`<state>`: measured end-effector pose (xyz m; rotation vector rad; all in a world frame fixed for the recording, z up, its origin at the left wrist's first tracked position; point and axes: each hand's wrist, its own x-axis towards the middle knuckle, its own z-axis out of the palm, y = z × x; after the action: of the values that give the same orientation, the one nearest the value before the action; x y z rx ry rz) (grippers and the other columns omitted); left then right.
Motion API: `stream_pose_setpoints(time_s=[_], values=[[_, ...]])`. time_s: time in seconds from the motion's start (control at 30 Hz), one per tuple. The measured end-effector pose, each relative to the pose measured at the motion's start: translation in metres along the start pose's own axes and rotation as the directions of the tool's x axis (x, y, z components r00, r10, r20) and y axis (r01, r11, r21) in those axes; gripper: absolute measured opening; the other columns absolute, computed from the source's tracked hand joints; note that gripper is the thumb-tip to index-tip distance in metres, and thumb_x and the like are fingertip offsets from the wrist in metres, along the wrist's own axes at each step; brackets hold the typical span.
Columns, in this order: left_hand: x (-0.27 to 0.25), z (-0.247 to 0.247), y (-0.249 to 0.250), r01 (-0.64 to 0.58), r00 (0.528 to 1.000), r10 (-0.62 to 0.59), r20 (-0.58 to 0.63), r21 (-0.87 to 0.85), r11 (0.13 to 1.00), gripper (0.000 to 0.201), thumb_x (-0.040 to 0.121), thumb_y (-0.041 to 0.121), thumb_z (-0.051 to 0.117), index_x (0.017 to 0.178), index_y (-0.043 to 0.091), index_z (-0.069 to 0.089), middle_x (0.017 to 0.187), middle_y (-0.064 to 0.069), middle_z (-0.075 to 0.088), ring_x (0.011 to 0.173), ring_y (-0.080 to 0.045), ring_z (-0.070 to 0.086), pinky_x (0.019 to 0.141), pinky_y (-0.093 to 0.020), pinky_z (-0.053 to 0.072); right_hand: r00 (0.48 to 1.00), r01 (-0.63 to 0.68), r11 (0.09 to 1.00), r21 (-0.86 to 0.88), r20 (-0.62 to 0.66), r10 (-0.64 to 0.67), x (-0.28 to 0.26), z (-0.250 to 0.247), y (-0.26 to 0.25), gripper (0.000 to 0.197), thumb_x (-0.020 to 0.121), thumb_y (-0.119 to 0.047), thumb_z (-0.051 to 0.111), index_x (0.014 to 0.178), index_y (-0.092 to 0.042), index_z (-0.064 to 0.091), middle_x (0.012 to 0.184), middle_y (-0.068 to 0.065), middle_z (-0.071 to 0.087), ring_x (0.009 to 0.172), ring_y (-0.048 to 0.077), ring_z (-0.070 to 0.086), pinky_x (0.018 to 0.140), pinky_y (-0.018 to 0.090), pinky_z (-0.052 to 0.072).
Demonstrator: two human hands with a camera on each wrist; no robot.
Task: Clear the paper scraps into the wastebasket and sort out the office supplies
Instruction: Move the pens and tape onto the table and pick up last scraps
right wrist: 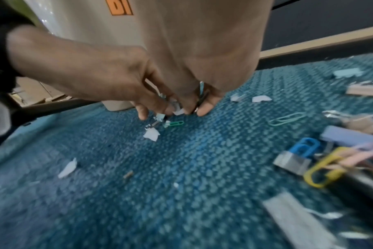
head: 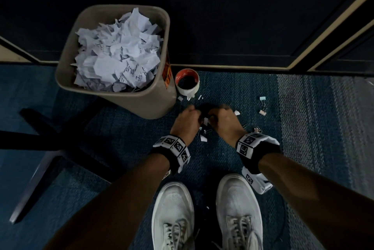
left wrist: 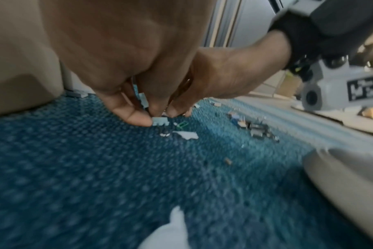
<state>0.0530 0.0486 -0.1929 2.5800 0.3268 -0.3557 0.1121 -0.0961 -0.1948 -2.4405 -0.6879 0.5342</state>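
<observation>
Fingers: left hand (left wrist: 126, 55) pinching paper scraps (left wrist: 160, 121) | right hand (right wrist: 194, 50) curled, contents unclear

2 white lace-up sneakers (head: 206, 215) stand on blue woven carpet (head: 303, 108); a dark chair base (head: 50, 134) spreads left.

Motion blur and huddled hands (head: 204, 120) hide what the fingers (left wrist: 138, 118) pinch.
</observation>
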Motion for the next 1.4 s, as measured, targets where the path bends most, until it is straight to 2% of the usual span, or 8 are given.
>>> stream_pose_setpoints(time_s=[0.17,0.33,0.47,0.67,0.87,1.07,1.17,1.4], values=[[0.002,0.003,0.001,0.067,0.998,-0.068,-0.003,-0.114,0.991,0.021,0.095,0.009,0.056,0.112,0.006,0.066,0.112,-0.015,0.058,0.100,-0.038,0.059,0.089,-0.050,0.050,1.000,0.010,0.999,-0.031,0.006,-0.009,0.008,0.007,-0.003,0.002,0.083,-0.005,0.069,0.081,-0.003,0.070,0.089,0.017,0.059,0.081,0.037,0.059,0.066,0.034,0.044],[0.000,-0.005,-0.009,0.139,0.987,-0.158,-0.018,-0.380,0.914,0.012,0.090,0.004,0.060,0.091,0.002,0.072,0.086,-0.016,0.069,0.078,-0.027,0.064,0.076,-0.048,0.057,0.999,0.013,0.999,-0.035,0.044,-0.012,0.007,0.007,-0.005,0.009,0.086,-0.009,0.069,0.089,0.000,0.066,0.101,0.020,0.057,0.091,0.037,0.056,0.074,0.036,0.041],[-0.003,-0.008,-0.021,0.179,0.976,-0.214,-0.040,-0.414,0.893,0.014,0.092,0.013,0.067,0.101,0.004,0.074,0.095,-0.018,0.068,0.081,-0.029,0.066,0.078,-0.044,0.059,1.000,-0.006,1.000,-0.004,-0.010,0.005,0.006,0.007,-0.002,0.019,0.086,-0.008,0.070,0.104,-0.003,0.069,0.104,0.018,0.062,0.092,0.038,0.060,0.077,0.040,0.050],[-0.009,-0.009,-0.016,0.189,0.968,-0.245,-0.059,-0.469,0.863,0.017,0.090,0.005,0.068,0.105,-0.001,0.072,0.090,-0.014,0.067,0.083,-0.027,0.068,0.080,-0.043,0.059,0.999,0.021,0.997,-0.068,0.047,-0.017,0.008,0.000,-0.010,0.009,0.082,0.000,0.062,0.082,-0.005,0.069,0.092,0.018,0.060,0.083,0.038,0.059,0.066,0.037,0.044],[-0.013,-0.017,-0.015,0.196,0.974,-0.224,-0.015,-0.433,0.880,0.015,0.090,0.009,0.069,0.100,-0.001,0.074,0.080,-0.009,0.067,0.073,-0.021,0.064,0.072,-0.033,0.055,0.988,0.011,0.999,-0.040,0.155,-0.005,0.007,-0.009,-0.017,0.012,0.087,0.003,0.056,0.096,0.002,0.065,0.106,0.024,0.057,0.100,0.038,0.054,0.075,0.027,0.027],[-0.022,-0.035,-0.004,0.167,0.974,-0.219,-0.052,-0.490,0.856,0.011,0.089,0.009,0.071,0.095,0.000,0.075,0.079,-0.016,0.071,0.074,-0.027,0.068,0.074,-0.038,0.060,0.949,-0.311,0.931,0.192,0.120,0.292,-0.006,-0.038,-0.011,0.022,0.090,-0.002,0.057,0.072,-0.010,0.065,0.071,0.003,0.059,0.068,0.020,0.057,0.050,0.023,0.038],[-0.035,-0.058,0.018,0.113,0.979,-0.184,-0.086,-0.527,0.843,0.013,0.088,0.010,0.071,0.098,0.002,0.075,0.079,-0.013,0.073,0.072,-0.023,0.071,0.076,-0.042,0.061,0.928,-0.370,0.843,0.391,0.121,0.351,-0.019,-0.065,-0.012,0.020,0.089,-0.001,0.065,0.070,-0.001,0.069,0.076,0.007,0.069,0.074,0.019,0.068,0.057,0.018,0.053],[-0.097,-0.159,0.099,-0.012,0.974,-0.117,-0.195,-0.559,0.829,0.011,0.087,0.013,0.074,0.092,0.023,0.073,0.076,-0.002,0.074,0.070,-0.020,0.072,0.075,-0.036,0.061,0.965,-0.260,0.665,0.700,0.160,0.208,-0.059,-0.177,-0.098,0.006,0.087,0.003,0.069,0.081,0.006,0.069,0.076,0.009,0.067,0.068,0.015,0.060,0.064,0.029,0.054]])
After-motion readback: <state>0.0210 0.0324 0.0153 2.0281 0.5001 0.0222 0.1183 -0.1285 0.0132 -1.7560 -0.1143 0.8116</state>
